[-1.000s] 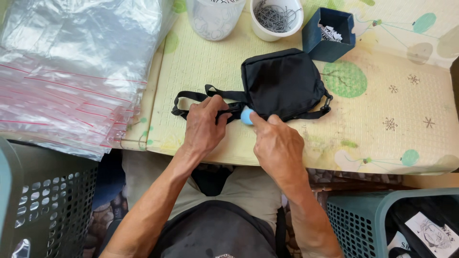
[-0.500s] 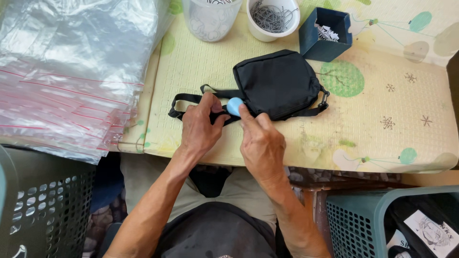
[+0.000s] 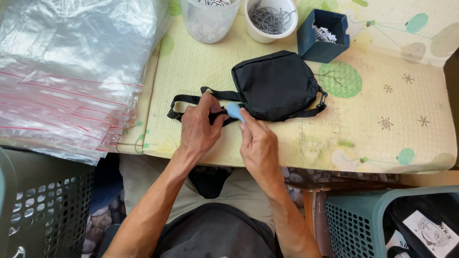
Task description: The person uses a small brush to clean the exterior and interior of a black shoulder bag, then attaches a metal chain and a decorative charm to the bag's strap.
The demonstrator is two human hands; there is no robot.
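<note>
- Pinched between thumb and fingers of the left hand is the black strap, close to where it meets the black pouch; the hand is closed on it.
- Right hand holds a small light-blue tab at its fingertips, pressed against the strap just beside the pouch's near corner (what the tab is, I cannot tell).
- Pouch lies flat on the pale patterned mat, strap looping out to its left and round its right side.
- Step in hand, as I judge it: fixing or working the blue piece onto the strap.
- Next move likely calls for steady strap tension from the left hand while the right works the tab.
- Nearby: a stack of clear zip bags, a white cup of metal pieces, a blue box.
</note>
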